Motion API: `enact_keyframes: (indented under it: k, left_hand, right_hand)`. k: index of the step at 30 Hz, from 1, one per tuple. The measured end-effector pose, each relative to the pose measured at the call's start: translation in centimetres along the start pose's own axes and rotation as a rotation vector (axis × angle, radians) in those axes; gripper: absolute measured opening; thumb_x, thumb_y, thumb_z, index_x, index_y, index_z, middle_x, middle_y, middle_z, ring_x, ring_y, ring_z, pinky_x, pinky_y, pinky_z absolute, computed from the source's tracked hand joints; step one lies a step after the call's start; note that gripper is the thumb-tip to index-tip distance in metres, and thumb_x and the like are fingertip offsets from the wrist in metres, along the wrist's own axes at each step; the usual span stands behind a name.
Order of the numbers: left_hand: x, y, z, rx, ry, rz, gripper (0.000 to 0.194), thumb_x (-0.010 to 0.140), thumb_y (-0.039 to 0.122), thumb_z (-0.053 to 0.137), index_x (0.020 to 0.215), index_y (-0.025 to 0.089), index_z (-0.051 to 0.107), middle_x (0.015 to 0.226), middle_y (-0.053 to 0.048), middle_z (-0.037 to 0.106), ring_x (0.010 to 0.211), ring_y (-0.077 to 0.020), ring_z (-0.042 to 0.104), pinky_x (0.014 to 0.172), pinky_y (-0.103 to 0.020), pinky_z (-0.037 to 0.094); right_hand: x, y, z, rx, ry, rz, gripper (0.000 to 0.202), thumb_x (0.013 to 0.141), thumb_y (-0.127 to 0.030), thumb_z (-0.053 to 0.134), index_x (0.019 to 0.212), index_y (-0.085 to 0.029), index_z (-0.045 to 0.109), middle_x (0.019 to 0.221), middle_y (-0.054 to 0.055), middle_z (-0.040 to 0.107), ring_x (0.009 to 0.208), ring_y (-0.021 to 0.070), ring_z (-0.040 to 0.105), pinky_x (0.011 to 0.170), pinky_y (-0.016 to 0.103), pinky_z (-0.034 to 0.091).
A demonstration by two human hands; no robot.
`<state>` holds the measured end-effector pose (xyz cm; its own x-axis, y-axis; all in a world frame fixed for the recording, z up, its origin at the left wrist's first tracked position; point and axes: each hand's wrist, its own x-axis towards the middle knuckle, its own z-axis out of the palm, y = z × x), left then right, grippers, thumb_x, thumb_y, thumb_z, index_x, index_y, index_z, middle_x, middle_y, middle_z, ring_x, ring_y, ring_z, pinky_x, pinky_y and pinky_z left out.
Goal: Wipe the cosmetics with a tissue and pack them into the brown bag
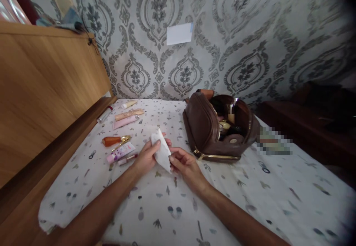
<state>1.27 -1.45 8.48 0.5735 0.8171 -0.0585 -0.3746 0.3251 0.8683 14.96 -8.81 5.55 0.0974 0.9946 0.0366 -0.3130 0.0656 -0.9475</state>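
A white folded paper or tissue [162, 153] is held between both hands above the patterned cloth. My left hand [148, 156] grips its left side, thumb on top. At its right lower edge, the fingers of my right hand [185, 163] are closed on it. An open brown bag [201, 121] stands to the right, with cosmetics visible inside. Left of my hands lie a lilac-and-white tube [122, 152], a small lip tube [128, 159], an orange-handled item [111, 141] with gold metal, a pink tube [125, 121] and a peach tube [129, 114].
A cream tube [129, 104] and a clear tube with a dark red cap [105, 115] lie at the back left. The wooden cabinet [50, 90] borders the left side. Beyond the bag, a pixelated item [274, 142] rests on the patterned cloth [155, 209].
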Motion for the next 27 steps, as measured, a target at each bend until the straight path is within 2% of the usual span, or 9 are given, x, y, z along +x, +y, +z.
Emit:
enact_keyframes:
  k: [3,7,9,11,13,17,22,24,27]
  left_hand:
    - [0.0,-1.1,-0.3,0.187,-0.021,0.008,0.054,0.078,0.056,0.066,0.118,0.019,0.063,0.104,-0.008,0.07,0.087,-0.0191,0.063,0.074,-0.028,0.049]
    - [-0.2,-1.6,-0.2,0.488,-0.142,0.032,0.057,0.081,0.063,0.057,0.109,0.015,0.068,0.089,-0.006,0.069,0.083,-0.0195,0.06,0.074,-0.028,0.045]
    - [-0.4,-1.5,0.1,0.599,-0.208,0.044,0.057,0.083,0.063,0.053,0.104,0.013,0.07,0.085,-0.006,0.068,0.081,-0.0196,0.058,0.073,-0.028,0.045]
    - [-0.6,-1.5,0.3,0.633,-0.221,0.063,0.053,0.086,0.06,0.052,0.104,0.014,0.07,0.086,-0.006,0.067,0.083,-0.0201,0.058,0.074,-0.028,0.045]
    - [-0.7,-1.5,0.5,0.611,-0.16,0.083,0.049,0.085,0.058,0.055,0.105,0.015,0.069,0.09,-0.006,0.068,0.087,-0.0207,0.059,0.076,-0.028,0.045]
    - [-0.6,-1.3,0.4,0.48,0.033,0.048,0.054,0.076,0.063,0.063,0.101,0.015,0.07,0.08,-0.004,0.068,0.075,-0.0184,0.06,0.067,-0.026,0.046]
    - [-0.1,-0.8,0.4,0.254,0.22,0.029,0.053,0.071,0.064,0.067,0.095,0.017,0.069,0.072,0.0,0.064,0.065,-0.0138,0.057,0.06,-0.024,0.044]
    - [0.0,-0.8,0.5,0.166,0.249,0.015,0.05,0.07,0.062,0.07,0.091,0.017,0.069,0.072,0.0,0.064,0.064,-0.0128,0.056,0.058,-0.023,0.044]
    - [-0.1,-1.0,0.7,0.096,0.192,-0.032,0.048,0.067,0.058,0.075,0.09,0.017,0.067,0.074,0.0,0.064,0.063,-0.0121,0.056,0.058,-0.023,0.044]
  right_hand:
    - [0.0,0.4,0.3,-0.156,0.048,-0.113,0.029,0.073,-0.039,0.075,0.094,-0.02,0.066,0.063,-0.005,0.051,0.054,0.0098,0.044,0.05,0.022,0.035]
    - [-0.2,0.2,0.4,-0.336,0.169,-0.275,0.021,0.073,-0.033,0.071,0.088,-0.019,0.067,0.065,-0.004,0.05,0.058,0.0109,0.043,0.053,0.023,0.036]
    - [-0.3,0.0,0.4,-0.446,0.223,-0.34,0.015,0.073,-0.029,0.068,0.084,-0.019,0.066,0.066,-0.003,0.049,0.058,0.0111,0.041,0.053,0.023,0.035]
    - [-0.3,-0.1,0.3,-0.558,0.26,-0.383,0.008,0.074,-0.025,0.064,0.079,-0.019,0.063,0.065,-0.003,0.047,0.058,0.0115,0.04,0.053,0.023,0.034]
    - [-0.4,-0.1,0.2,-0.673,0.27,-0.425,0.004,0.074,-0.018,0.059,0.077,-0.02,0.06,0.066,-0.003,0.046,0.059,0.0125,0.041,0.054,0.024,0.034]
    - [-0.7,-0.1,0.1,-0.899,0.236,-0.511,0.024,0.067,-0.006,0.05,0.083,-0.021,0.059,0.071,-0.001,0.049,0.061,0.0142,0.044,0.057,0.024,0.036]
    - [-1.1,0.1,0.2,-1.082,0.172,-0.57,0.02,0.074,-0.007,0.051,0.087,-0.02,0.057,0.076,0.001,0.051,0.064,0.0153,0.047,0.058,0.025,0.037]
    - [-1.2,0.2,0.4,-1.127,0.15,-0.596,0.021,0.074,-0.006,0.05,0.089,-0.02,0.057,0.078,0.001,0.051,0.065,0.0156,0.048,0.058,0.025,0.037]
    - [-1.4,0.4,0.4,-1.182,0.135,-0.619,0.028,0.069,-0.003,0.048,0.09,-0.019,0.056,0.08,0.001,0.051,0.065,0.0159,0.048,0.058,0.026,0.037]
